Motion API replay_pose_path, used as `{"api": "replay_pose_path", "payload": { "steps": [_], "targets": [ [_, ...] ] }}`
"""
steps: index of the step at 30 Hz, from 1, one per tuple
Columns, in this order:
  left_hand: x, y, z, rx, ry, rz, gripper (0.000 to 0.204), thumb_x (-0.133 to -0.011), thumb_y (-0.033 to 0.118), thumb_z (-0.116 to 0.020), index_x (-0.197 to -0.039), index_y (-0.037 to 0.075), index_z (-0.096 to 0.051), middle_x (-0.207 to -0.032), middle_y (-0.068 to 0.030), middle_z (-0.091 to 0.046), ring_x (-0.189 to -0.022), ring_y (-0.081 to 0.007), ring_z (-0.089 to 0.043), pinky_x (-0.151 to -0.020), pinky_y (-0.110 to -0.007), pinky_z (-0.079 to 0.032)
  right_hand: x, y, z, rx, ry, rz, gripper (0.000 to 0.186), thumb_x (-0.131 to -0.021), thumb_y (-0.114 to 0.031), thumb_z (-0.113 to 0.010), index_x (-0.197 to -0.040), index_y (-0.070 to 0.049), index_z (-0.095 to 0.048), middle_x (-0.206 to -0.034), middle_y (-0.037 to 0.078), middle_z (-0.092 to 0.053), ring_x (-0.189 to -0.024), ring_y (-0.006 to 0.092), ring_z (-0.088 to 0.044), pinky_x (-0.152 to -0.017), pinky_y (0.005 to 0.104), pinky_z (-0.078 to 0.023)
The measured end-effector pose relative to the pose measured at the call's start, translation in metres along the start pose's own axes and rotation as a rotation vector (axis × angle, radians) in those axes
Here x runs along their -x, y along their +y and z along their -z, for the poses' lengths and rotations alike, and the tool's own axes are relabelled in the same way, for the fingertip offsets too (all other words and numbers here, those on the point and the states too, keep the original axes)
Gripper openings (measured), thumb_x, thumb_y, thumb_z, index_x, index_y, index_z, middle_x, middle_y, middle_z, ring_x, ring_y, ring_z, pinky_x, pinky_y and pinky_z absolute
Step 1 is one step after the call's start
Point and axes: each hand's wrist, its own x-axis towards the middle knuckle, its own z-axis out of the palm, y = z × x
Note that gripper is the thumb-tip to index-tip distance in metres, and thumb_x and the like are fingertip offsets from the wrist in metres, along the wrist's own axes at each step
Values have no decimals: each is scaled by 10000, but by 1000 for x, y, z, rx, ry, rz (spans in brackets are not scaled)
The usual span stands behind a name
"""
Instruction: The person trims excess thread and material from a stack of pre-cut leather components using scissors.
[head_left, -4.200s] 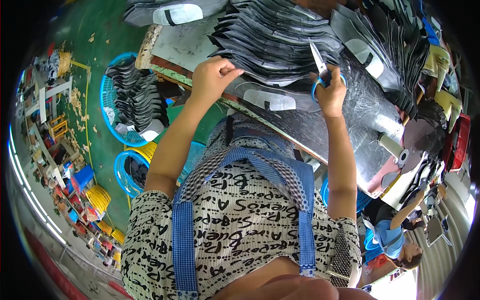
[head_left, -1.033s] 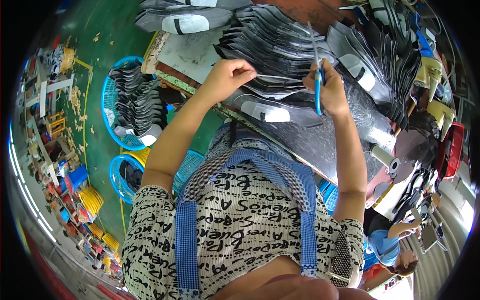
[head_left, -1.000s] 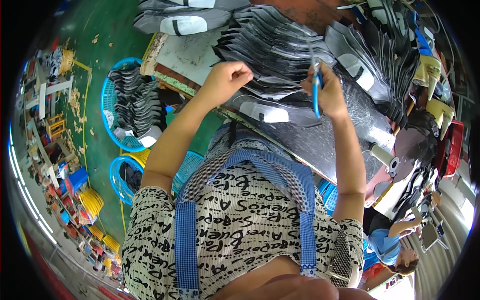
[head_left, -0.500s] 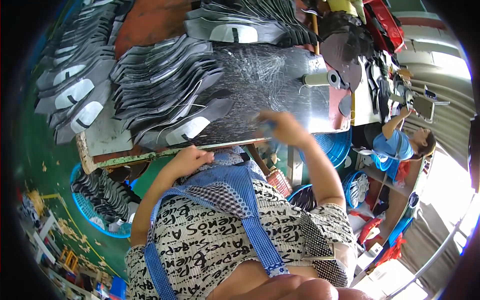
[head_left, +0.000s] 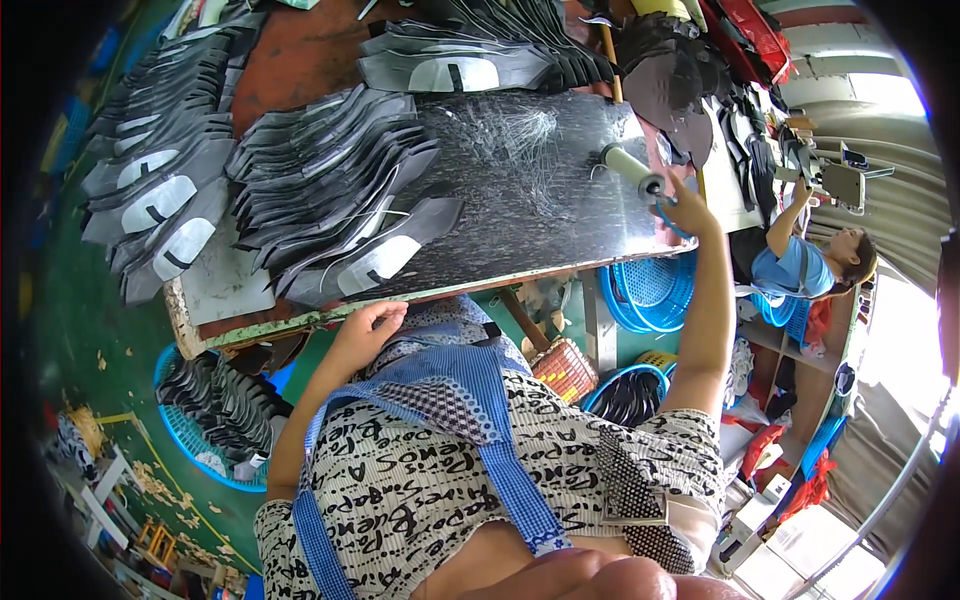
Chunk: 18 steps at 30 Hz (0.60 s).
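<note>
My left hand [head_left: 368, 330] is loosely closed below the table's front edge, by my apron, with nothing visible in it. My right hand [head_left: 688, 208] holds blue-handled scissors [head_left: 672, 221] at the table's right end, a finger raised beside a spool of pale thread [head_left: 627, 166]. A fanned pile of dark grey cut pieces [head_left: 318, 160] lies on the table [head_left: 530, 240] left of centre, with a loose white strand across its front pieces. The front piece carries a white patch [head_left: 380, 262]. More patched pieces [head_left: 160, 205] are piled at the far left and along the back [head_left: 455, 60].
Blue baskets [head_left: 648, 295] stand under the table's right end; another basket [head_left: 178, 415], filled with dark pieces, is on the floor at lower left. A co-worker [head_left: 790, 260] in blue works at a bench to the right. A red basket [head_left: 565, 372] is below the table.
The view has swung toward the table's right end. My right hand with the scissors has moved from the central pile rightward to the spool; my left hand has dropped from the pile to below the front edge.
</note>
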Motion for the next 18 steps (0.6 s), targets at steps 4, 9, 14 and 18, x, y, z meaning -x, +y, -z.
{"api": "replay_pose_path", "payload": {
  "steps": [4,9,14,18],
  "targets": [
    [-7,27,4,-11,-15,-80,325,-854,166,-595,-1132,-1,-566,-1023,-104,-641,-946,-171,-602,-845,-287,-449,-22,16,-88,-657,153,-130,651,-737,-162,-702,-1324,-154,-421,-697,80,-614,-511,113,-559,-418,251,-400],
    [-36,101,4,-285,252,-505,517,-747,31,-679,-1230,41,-495,-1146,-106,-552,-868,-174,-584,-787,-287,-477,47,-93,-120,-1651,-97,176,599,-806,-76,-627,-1346,-118,-372,-714,-1,-521,-512,67,-460,-391,177,-348],
    [-68,144,3,174,246,-529,658,-782,68,-690,-1339,31,-342,-1131,-124,-560,-816,-116,-604,-754,-262,-498,102,-180,-119,-1756,-320,427,711,-771,-70,-676,-1374,-85,-300,-810,9,-528,-556,49,-466,-396,137,-345],
    [-64,126,16,423,166,-448,308,-848,121,-635,-1093,-45,-549,-892,-82,-650,-773,-135,-626,-742,-268,-515,123,-219,-115,-1660,-291,518,718,-776,-62,-679,-1380,-96,-291,-816,17,-540,-534,37,-460,-397,144,-342]
  ]
}}
